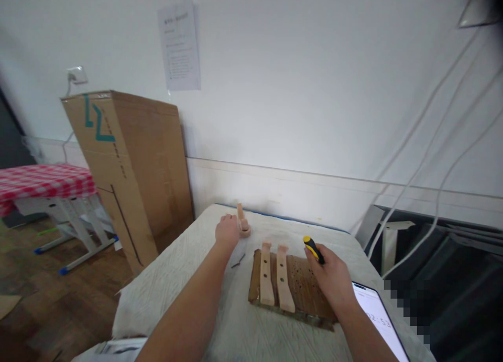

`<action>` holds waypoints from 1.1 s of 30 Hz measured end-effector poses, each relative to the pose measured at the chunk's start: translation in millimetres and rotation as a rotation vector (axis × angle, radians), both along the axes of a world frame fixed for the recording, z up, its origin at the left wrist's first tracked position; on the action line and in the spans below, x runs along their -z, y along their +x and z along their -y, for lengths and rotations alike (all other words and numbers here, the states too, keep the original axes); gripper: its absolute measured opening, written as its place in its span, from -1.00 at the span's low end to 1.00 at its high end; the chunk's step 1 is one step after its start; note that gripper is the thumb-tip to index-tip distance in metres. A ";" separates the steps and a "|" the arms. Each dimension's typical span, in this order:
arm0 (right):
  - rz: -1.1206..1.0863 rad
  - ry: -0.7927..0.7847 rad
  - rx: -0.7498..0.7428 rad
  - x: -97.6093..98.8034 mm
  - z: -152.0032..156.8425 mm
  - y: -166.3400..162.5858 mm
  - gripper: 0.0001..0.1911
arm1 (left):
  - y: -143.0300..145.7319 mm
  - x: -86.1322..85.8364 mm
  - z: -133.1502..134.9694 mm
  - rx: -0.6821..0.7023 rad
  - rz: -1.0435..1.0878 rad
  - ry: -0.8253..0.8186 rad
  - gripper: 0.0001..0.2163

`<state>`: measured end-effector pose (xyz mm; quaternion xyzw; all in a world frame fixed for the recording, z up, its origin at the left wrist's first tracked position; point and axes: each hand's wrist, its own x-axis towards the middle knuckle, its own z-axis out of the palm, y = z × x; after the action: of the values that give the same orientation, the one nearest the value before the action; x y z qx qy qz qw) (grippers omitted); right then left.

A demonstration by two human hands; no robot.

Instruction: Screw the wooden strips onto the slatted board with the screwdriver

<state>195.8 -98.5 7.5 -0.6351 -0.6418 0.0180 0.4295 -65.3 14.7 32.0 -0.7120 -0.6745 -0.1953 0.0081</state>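
Observation:
My left hand point(228, 231) is at the far side of the cloth-covered table, its fingers curled against a small pale wooden piece point(244, 226); its fingertips are partly hidden. My right hand point(334, 278) is wrapped round a yellow and black tool handle point(313, 249), probably a screwdriver, whose working end I cannot make out. Below that hand is a brown wooden board point(304, 286) dotted with small holes. Two pale shaped wooden strips, a left strip point(266, 286) and a right strip point(284, 294), lie side by side on the board, each with two dark holes.
Thin dark metal pieces point(238, 260) lie on the white cloth point(176, 278). A phone point(379, 317) showing a timer sits right of the board. A tall cardboard box point(153, 168) stands at left; white cables point(436, 194) hang at right before dark panels point(467, 267).

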 end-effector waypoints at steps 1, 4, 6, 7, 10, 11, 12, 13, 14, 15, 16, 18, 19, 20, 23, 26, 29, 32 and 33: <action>0.009 -0.007 0.001 1.9 -0.6 0.4 -0.62 | -0.7 6.2 -1.7 -0.005 -0.013 -0.032 -0.71; 0.044 -0.036 -0.013 9.3 -3.1 1.8 -0.64 | 2.3 19.2 -2.1 0.001 -0.046 -0.102 -0.67; 0.079 -0.032 -0.063 14.3 -5.0 2.3 -0.67 | 4.7 21.3 -0.7 -0.009 -0.067 -0.135 -0.74; 0.097 -0.028 -0.099 16.2 -5.8 2.2 -0.69 | 5.6 20.5 0.5 -0.018 -0.078 -0.147 -0.75; 0.134 -0.029 -0.182 18.7 -6.3 -0.1 -0.73 | 7.0 13.7 7.9 -0.037 -0.095 -0.153 -0.72; 0.140 -0.035 -0.195 18.7 -6.0 -1.2 -0.74 | 7.1 10.6 11.5 -0.035 -0.095 -0.160 -0.73; 0.146 -0.043 -0.202 18.7 -5.6 -2.2 -0.74 | 6.9 7.3 15.4 -0.023 -0.092 -0.171 -0.75; 0.150 -0.050 -0.206 18.7 -5.2 -3.0 -0.74 | 6.5 3.7 19.5 0.000 -0.085 -0.191 -0.77; 0.154 -0.053 -0.204 18.9 -5.0 -3.6 -0.74 | 5.8 -0.1 23.5 0.024 -0.075 -0.214 -0.80; 0.158 -0.056 -0.199 19.2 -5.0 -4.0 -0.73 | 4.9 -4.2 27.2 0.056 -0.064 -0.236 -0.83; 0.161 -0.056 -0.190 19.5 -5.1 -4.3 -0.73 | 4.1 -8.5 30.5 0.095 -0.050 -0.250 -0.85; 0.170 -0.067 -0.158 19.3 -5.7 -4.6 -0.72 | 3.3 -17.1 35.0 0.197 -0.013 -0.254 -0.82; 0.178 -0.084 -0.125 18.4 -5.8 -4.8 -0.71 | 3.9 -21.1 36.0 0.267 0.028 -0.248 -0.77; 0.188 -0.109 -0.086 16.9 -5.8 -5.2 -0.69 | 5.4 -24.6 36.3 0.338 0.079 -0.239 -0.70; 0.216 -0.218 0.087 8.8 -4.7 -6.3 -0.64 | 16.0 -30.7 34.9 0.502 0.473 -0.188 -0.66; 0.200 -0.323 0.157 -0.1 -3.4 -6.5 -0.66 | 32.6 -32.1 36.5 0.597 0.884 -0.088 -0.72; 0.184 -0.387 0.154 -3.9 -4.1 -4.9 -0.70 | 47.8 -33.7 43.4 0.637 1.249 -0.181 -0.73; 0.185 -0.391 0.166 -3.1 -6.2 -1.8 -0.71 | 57.6 -34.7 48.5 0.741 1.570 -0.333 -0.72; 0.185 -0.387 0.173 -2.7 -6.8 -0.7 -0.71 | 59.9 -34.1 48.9 0.756 1.625 -0.387 -0.67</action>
<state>195.0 -91.7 10.2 -0.7572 -0.6062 0.0456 0.2391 -5.4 -34.2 66.1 -0.5179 -0.2157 -0.5093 -0.6526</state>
